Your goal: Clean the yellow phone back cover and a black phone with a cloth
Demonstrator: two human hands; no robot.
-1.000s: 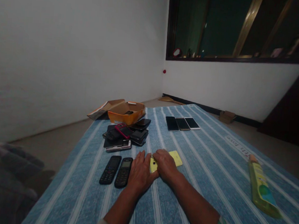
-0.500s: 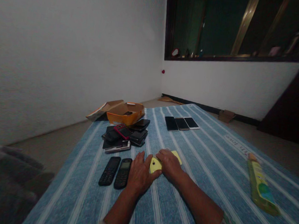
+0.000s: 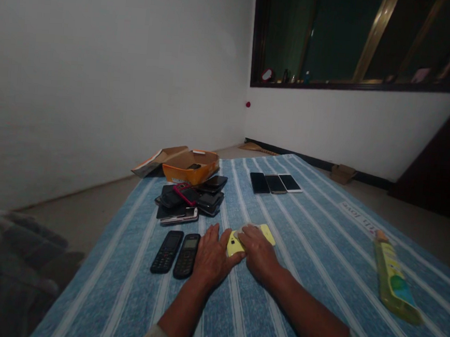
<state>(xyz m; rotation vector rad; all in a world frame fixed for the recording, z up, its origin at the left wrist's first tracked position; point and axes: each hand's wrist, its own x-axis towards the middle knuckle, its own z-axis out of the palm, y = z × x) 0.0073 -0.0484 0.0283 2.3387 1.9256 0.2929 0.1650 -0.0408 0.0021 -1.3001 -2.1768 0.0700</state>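
A yellow smartphone [image 3: 267,234] lies back up on the striped cloth, its camera end towards my left hand [image 3: 212,256]. The thumb and forefinger of that hand clasp this end; its other fingers stretch out flat on the cloth. My right hand [image 3: 257,249] is bent over the phone's middle and hides part of it. A small pale wad [image 3: 237,234], perhaps cloth or tissue, shows under its curled fingertips. Just left of my left hand lie two black keypad phones, one close by [image 3: 187,256] and one further left [image 3: 167,252].
Beyond the keypad phones is a heap of phones [image 3: 184,194], with an open orange box [image 3: 189,175] behind it. Three smartphones [image 3: 275,184] lie in a row at the far side. A bottle of yellow-green liquid [image 3: 393,280] lies on the right of the blue striped cloth [image 3: 320,248].
My right hand has shifted slightly right along the yellow smartphone, and more of its camera end shows. My left hand keeps its hold. The whole view has tilted a little.
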